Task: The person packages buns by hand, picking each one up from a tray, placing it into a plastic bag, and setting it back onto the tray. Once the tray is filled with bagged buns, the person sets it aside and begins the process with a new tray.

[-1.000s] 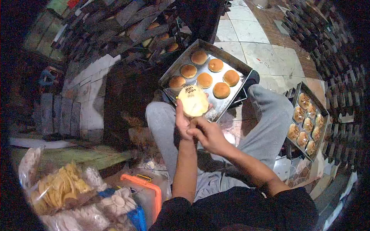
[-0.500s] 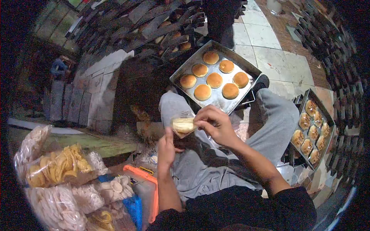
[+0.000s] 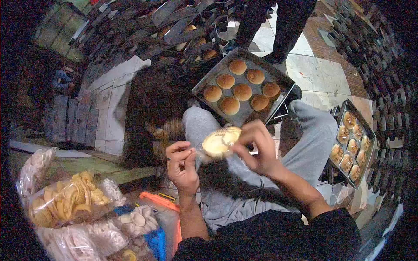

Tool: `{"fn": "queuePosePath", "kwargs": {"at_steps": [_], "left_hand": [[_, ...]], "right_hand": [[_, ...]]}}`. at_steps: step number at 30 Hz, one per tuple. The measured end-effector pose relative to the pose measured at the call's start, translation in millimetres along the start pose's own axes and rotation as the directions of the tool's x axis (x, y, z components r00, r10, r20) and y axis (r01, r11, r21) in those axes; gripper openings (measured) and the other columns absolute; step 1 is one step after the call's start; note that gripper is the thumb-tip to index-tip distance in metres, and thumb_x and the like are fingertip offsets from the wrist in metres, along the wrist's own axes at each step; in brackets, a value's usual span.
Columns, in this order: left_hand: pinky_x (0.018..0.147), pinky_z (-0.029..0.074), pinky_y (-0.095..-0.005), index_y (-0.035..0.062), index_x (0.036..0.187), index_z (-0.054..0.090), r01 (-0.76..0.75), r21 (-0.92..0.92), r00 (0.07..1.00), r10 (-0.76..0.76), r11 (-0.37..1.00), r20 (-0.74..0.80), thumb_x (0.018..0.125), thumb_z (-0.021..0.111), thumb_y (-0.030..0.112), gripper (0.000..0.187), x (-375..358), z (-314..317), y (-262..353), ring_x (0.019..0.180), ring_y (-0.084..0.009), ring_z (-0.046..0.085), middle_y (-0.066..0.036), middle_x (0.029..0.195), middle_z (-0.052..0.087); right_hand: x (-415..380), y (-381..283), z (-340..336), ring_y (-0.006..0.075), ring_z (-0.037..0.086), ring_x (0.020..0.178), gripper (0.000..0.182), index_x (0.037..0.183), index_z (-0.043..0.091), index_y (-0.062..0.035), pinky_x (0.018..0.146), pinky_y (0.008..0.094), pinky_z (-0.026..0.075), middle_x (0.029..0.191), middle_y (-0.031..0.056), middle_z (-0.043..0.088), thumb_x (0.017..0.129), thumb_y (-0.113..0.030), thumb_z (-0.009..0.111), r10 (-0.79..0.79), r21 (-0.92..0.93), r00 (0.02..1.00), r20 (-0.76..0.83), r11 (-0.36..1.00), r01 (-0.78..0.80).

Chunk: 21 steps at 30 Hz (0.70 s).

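A pale round bun in a clear plastic wrapper (image 3: 220, 142) is held between both hands above my lap. My left hand (image 3: 182, 164) pinches the wrapper's left end with closed fingers. My right hand (image 3: 257, 148) grips the wrapper's right side. Just beyond my knees a metal tray (image 3: 273, 79) carries several bare golden buns (image 3: 242, 92). My legs are in grey trousers (image 3: 309, 139).
A second tray (image 3: 340, 115) at the right holds several wrapped buns. Bags of crackers and chips (image 3: 69, 202) and an orange-lidded box (image 3: 163, 204) lie at the lower left. Another person's dark-trousered legs (image 3: 278, 21) stand behind the tray. Dark racks with buns run along the back.
The wrapped bun went from raised upright, down to my lap, and now faces up between both hands. My left hand shifted onto the wrapper's end. A person's legs came into view behind the tray.
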<state>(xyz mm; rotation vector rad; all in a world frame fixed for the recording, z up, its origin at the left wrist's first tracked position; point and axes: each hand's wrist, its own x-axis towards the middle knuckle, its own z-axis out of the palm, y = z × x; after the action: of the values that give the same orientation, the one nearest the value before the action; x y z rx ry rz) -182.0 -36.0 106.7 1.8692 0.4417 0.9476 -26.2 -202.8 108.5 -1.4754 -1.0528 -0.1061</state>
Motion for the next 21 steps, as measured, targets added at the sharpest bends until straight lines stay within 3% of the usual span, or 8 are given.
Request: {"fn": "queuePosePath", "kwargs": {"at_steps": [1,2,5,7,8,17,19,21], "left_hand": [[0.081,0.05,-0.0296,0.0033,0.096,0.065,0.062,0.157,0.998,-0.066,0.986,0.017,0.095,0.067,0.004,0.002,0.1,-1.2,4.3,0.095,-0.0167,0.062,-0.012,0.11,0.066],[0.081,0.05,-0.0296,0.0033,0.096,0.065,0.059,0.154,0.998,-0.062,0.986,0.014,0.095,0.067,0.004,0.002,-4.2,-2.6,-1.9,0.095,-0.0167,0.062,-0.012,0.11,0.066],[0.071,0.051,-0.0259,0.0035,0.099,0.063,-0.1,0.2,0.988,0.074,0.975,0.135,0.097,0.066,0.005,0.004,-7.5,-5.8,-16.3,0.091,-0.0131,0.062,-0.011,0.109,0.063],[0.057,0.051,-0.0227,0.0036,0.103,0.059,0.397,-0.175,0.918,-0.387,0.901,0.086,0.098,0.064,0.004,0.007,-14.0,-3.6,-4.3,0.08,-0.0111,0.061,-0.009,0.107,0.06],[0.049,0.049,-0.0208,0.004,0.104,0.057,0.304,-0.275,0.951,-0.308,0.912,0.032,0.097,0.064,0.004,0.01,-13.6,3.7,-7.9,0.07,-0.0102,0.059,-0.008,0.107,0.059],[0.071,0.051,-0.0299,0.0048,0.093,0.059,-0.01,0.17,1.0,0.01,0.985,0.002,0.093,0.068,0.002,0.01,0.5,5.0,0.7,0.077,-0.0165,0.061,-0.005,0.09,0.063],[0.073,0.051,-0.031,0.0045,0.093,0.06,0.077,0.059,0.997,-0.075,0.995,-0.029,0.092,0.069,0.003,0.01,-0.7,5.8,-2.5,0.078,-0.0176,0.062,-0.006,0.088,0.063],[0.075,0.051,-0.0321,0.0041,0.093,0.06,0.173,-0.056,0.983,-0.175,0.983,-0.045,0.092,0.071,0.004,0.011,-1.7,12.0,1.3,0.078,-0.0187,0.063,-0.007,0.087,0.064]], "right_hand": [[-7.9,23.9,2.1,0.0245,0.067,0.083,0.023,0.095,0.061,-0.0011,0.068,0.0342,0.055,0.096,0.0122,0.063,0.086,-0.012,0.08,0.14,0.073,0.99,0.007,0.987,-0.14],[-20.9,35.6,-1.7,0.0168,0.065,0.075,0.016,0.095,0.061,-0.0011,0.067,0.0304,0.054,0.098,0.0097,0.065,0.09,-0.008,0.075,0.583,0.557,0.793,0.176,0.605,-0.568],[-18.8,19.8,-5.2,0.0144,0.067,0.077,0.016,0.1,0.062,0.0016,0.072,0.03,0.057,0.096,0.0098,0.067,0.092,-0.007,0.073,0.536,0.542,0.827,0.168,0.651,-0.532],[-21.8,19.6,-4.3,0.0155,0.068,0.079,0.016,0.1,0.063,0.0025,0.073,0.0306,0.058,0.096,0.01,0.067,0.092,-0.007,0.072,0.612,0.602,0.756,0.231,0.521,-0.605],[-19.2,23.3,-4.5,0.0165,0.068,0.081,0.016,0.1,0.064,0.0033,0.075,0.0312,0.058,0.095,0.0101,0.068,0.092,-0.007,0.072,0.655,0.643,0.692,0.303,0.395,-0.656],[-6.0,10.8,-8.8,0.0174,0.068,0.071,0.009,0.09,0.068,0.0055,0.06,0.0291,0.054,0.083,0.0101,0.069,0.086,0.0,0.075,0.636,0.487,0.745,0.2,0.595,-0.639],[8.9,-7.4,-18.4,0.0152,0.067,0.071,0.011,0.088,0.072,0.0034,0.062,0.0277,0.053,0.083,0.0087,0.071,0.083,-0.004,0.078,0.748,0.397,0.635,0.194,0.532,-0.748],[19.9,4.0,-12.2,0.0125,0.065,0.073,0.014,0.089,0.074,0.0022,0.067,0.0267,0.051,0.085,0.0065,0.073,0.081,-0.008,0.079,0.607,0.302,0.792,0.061,0.745,-0.594]]}}
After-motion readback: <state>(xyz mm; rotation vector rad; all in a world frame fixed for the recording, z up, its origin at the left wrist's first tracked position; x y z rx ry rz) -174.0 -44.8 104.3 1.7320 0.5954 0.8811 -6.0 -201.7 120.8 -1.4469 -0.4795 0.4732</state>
